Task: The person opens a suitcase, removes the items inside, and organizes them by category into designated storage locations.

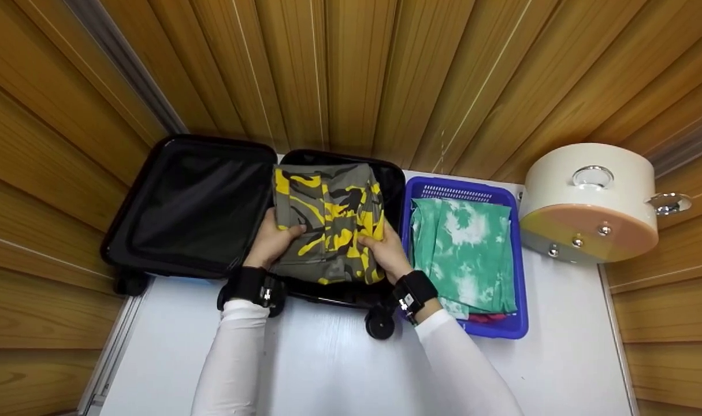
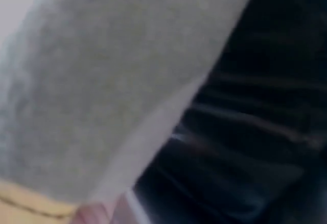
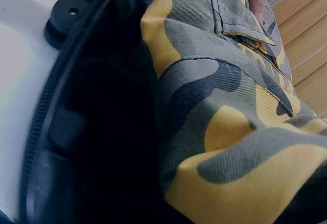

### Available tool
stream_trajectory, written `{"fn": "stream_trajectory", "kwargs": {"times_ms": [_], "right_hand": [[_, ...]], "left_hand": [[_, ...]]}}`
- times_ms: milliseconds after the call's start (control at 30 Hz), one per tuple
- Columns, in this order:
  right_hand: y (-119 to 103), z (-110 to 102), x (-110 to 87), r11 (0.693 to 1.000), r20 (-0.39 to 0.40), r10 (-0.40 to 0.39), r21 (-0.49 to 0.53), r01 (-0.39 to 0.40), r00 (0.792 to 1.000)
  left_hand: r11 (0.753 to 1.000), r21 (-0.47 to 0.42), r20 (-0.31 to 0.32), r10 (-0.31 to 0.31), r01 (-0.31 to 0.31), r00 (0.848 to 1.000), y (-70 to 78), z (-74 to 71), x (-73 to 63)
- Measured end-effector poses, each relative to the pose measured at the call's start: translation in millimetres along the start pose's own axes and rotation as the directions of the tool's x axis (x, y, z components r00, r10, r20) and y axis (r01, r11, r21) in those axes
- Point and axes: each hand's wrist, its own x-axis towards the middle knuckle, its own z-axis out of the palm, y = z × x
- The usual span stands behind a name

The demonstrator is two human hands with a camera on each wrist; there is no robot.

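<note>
White sleeves (image 1: 232, 361) foremost; left hand (image 1: 270, 238) and right hand (image 1: 389, 252) grip opposite sides of folded camouflage garment (image 1: 325, 231) over black suitcase (image 1: 195, 202). Probably best lowered level, both sides released together.

From left to right on the tabletop (image 1: 322, 358): suitcase (image 1: 195, 202), basket (image 1: 519, 260), container (image 1: 587, 190)
The garment (image 1: 327, 225) is over the suitcase's right half (image 1: 393, 185); cloth (image 1: 466, 254) lies in the basket; the wall (image 1: 351, 75) stands behind them.

White flat surface (image 1: 322, 364): open black wheeled suitcase (image 1: 195, 202) left, blue rectangular plastic basket (image 1: 522, 277) beside it, cream round silver-handled container (image 1: 559, 185) right.
</note>
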Motion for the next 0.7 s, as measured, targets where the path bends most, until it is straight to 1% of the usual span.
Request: {"fn": "stream_trajectory", "kwargs": {"times_ms": [133,200,233,333,433,567,700], "right_hand": [[-17.6,-15.0,-5.4,0.999,-0.012,-0.042,0.006,0.042,0.999],[-25.9,-25.1,-8.5,0.998,-0.015,-0.063,0.01,0.063,0.998],[-29.8,-32.7,-10.8,0.997,-0.013,-0.068,0.031,0.068,0.998],[-39.2,-56.2,-18.5,0.995,-0.023,-0.08,0.063,0.081,0.997],[-44.3,-78.7,-27.1,0.993,-0.034,-0.075,0.094,0.078,0.997],[-44.8,-107.2,-38.6,0.995,-0.068,-0.053,0.078,0.059,0.996],[-38.5,-138.8,-49.8,0.999,-0.115,-0.022,0.04,0.026,0.993]], "left_hand": [[0.998,-0.006,-0.009,0.069,-0.069,0.998,23.0,4.6,-9.9],[0.993,-0.026,-0.011,0.115,-0.115,0.993,33.7,9.3,-14.7],[0.989,-0.034,-0.008,0.141,-0.141,0.99,38.9,14.4,-16.4],[0.975,-0.049,-0.003,0.216,-0.216,0.976,51.7,31.6,-20.2],[0.962,-0.056,0.012,0.268,-0.267,0.963,59.1,50.3,-22.6],[0.948,-0.05,0.035,0.315,-0.313,0.948,62.6,77.3,-24.9],[0.939,-0.044,0.067,0.345,-0.342,0.936,64.3,109.8,-28.4]]}}
